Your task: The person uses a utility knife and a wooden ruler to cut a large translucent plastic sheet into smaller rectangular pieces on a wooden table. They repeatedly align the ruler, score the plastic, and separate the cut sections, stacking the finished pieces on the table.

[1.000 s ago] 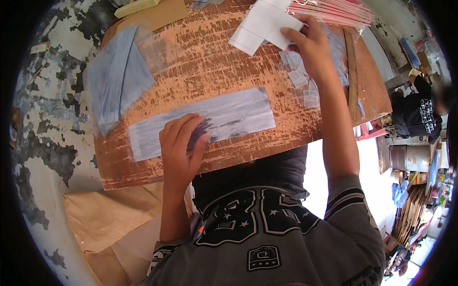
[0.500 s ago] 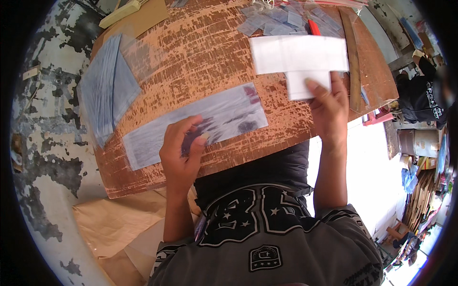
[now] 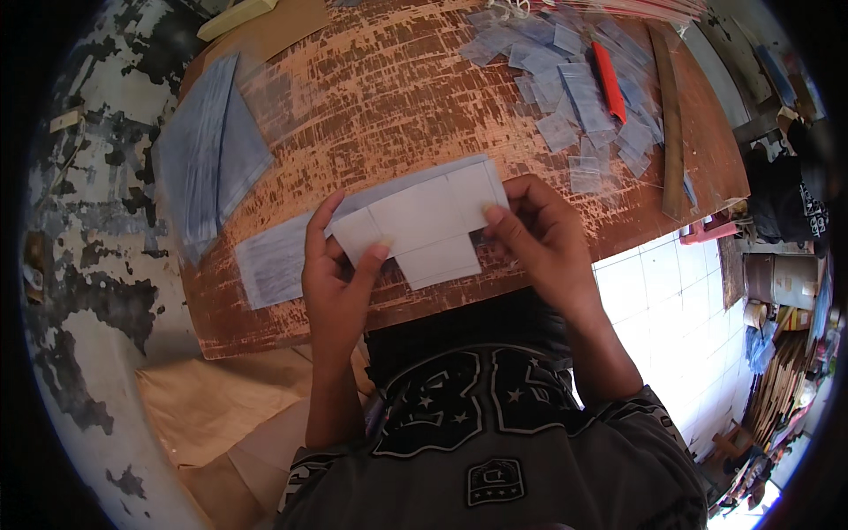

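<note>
A white T-shaped card template [image 3: 424, 212], marked with thin pencil-like lines, is held between both hands above the near part of the table. My left hand [image 3: 340, 265] pinches its left end, thumb on top. The right end is gripped by my right hand [image 3: 548, 238], its thumb pressed on the face and the fingers behind. Beneath the card lies a long translucent plastic strip [image 3: 274, 261], greyish and partly covered; its left end and upper edge show.
Clear plastic sheets [image 3: 212, 150] are stacked at the left. Several small plastic pieces [image 3: 556, 132] lie scattered at the back right around a red cutter-like tool [image 3: 609, 84]. A wooden strip [image 3: 671, 124] runs along the right side of the worn brown table [image 3: 371, 106].
The white card has moved from the back right to the middle, over the plastic strip. My left hand now holds its left end too. The plastic pieces it covered now show.
</note>
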### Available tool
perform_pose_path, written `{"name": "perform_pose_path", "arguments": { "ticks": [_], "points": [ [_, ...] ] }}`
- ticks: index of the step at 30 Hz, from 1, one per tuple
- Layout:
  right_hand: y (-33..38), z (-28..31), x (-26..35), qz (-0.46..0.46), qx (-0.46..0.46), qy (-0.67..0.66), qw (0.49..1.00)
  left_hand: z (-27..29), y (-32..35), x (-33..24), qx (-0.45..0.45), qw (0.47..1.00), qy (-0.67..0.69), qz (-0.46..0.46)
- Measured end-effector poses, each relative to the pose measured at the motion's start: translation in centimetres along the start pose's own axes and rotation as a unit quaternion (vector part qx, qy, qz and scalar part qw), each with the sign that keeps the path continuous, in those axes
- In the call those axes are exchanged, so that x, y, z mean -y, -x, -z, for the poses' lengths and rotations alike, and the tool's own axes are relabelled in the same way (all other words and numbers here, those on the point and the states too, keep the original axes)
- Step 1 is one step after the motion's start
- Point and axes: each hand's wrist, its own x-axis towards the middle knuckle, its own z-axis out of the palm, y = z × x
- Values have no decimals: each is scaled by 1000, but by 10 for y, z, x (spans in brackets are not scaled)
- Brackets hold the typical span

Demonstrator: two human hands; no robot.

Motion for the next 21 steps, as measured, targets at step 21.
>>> {"name": "perform_pose_path", "arguments": {
  "ticks": [21],
  "points": [
    [-33,10,8,-77,-22,135,988,35,-36,17,38,924,-345,-161]
  ]
}}
